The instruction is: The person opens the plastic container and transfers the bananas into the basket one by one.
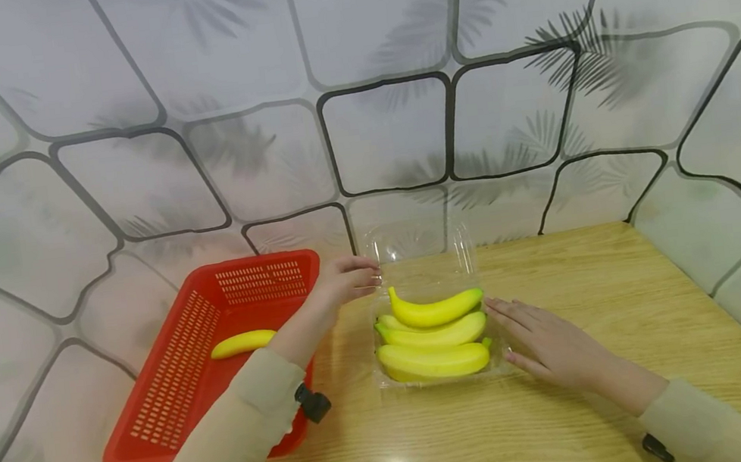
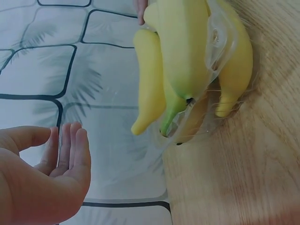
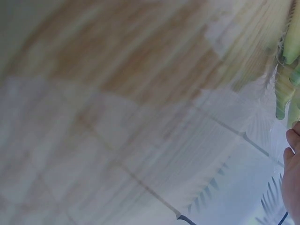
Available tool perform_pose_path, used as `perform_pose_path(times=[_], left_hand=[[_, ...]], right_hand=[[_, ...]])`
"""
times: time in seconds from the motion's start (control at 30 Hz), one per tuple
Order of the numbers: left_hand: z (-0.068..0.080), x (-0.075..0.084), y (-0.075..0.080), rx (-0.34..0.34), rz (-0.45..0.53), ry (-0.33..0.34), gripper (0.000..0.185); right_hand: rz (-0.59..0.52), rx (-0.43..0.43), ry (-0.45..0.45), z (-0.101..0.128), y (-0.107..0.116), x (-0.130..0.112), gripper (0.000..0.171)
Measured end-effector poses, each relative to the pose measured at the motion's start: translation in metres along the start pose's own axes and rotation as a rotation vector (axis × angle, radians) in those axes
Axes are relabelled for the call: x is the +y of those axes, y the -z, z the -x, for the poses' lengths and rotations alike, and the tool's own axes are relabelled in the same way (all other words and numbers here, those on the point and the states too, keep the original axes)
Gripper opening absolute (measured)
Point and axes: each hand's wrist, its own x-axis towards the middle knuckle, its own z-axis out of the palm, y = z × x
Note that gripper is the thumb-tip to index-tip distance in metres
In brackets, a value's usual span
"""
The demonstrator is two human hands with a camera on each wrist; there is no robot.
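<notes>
Bananas (image 1: 433, 332) in an open clear box (image 1: 498, 367)

Set on the table (image 1: 553, 263), right of the red basket (image 1: 263, 283), with lid (image 1: 418, 244) raised at the back. Probably light, thin-walled and slick, likely to buckle under a hard squeeze. Best taken low by opposite sides, gently; for the lid, by its edge. Bananas included, likely smooth and firm, best held round the middle.

Near the lid's left edge, left hand (image 1: 346, 279), fingers loosely extended, gripping nothing; impossible to tell whether touching plastic. Beside the box's right wall, right hand (image 1: 551, 344), fingers nearly straight, gripping nothing; contact likewise unclear.
</notes>
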Motion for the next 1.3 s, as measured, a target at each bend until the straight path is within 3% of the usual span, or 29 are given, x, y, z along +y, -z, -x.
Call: perform_pose_path(times=[0.4, 0.6, 0.8, 1.3], left_hand=[[-0.005, -0.02, -0.01, 0.061, 0.056, 0.054, 0.032], [-0.008, -0.03, -0.012, 0.048, 0.039, 0.016, 0.032], [-0.01, -0.031, -0.015, 0.049, 0.028, 0.017, 0.036], [-0.021, -0.032, -0.026, 0.047, -0.023, 0.11, 0.041]], right_hand=[[0.004, 0.005, 0.015, 0.0, 0.0, 0.001, 0.074], [-0.002, 0.003, 0.015, -0.001, 0.0, 0.001, 0.072], [0.004, 0.004, 0.007, -0.001, 0.0, 0.001, 0.074], [0.014, -0.001, 0.007, 0.001, 0.001, 0.001, 0.074]])
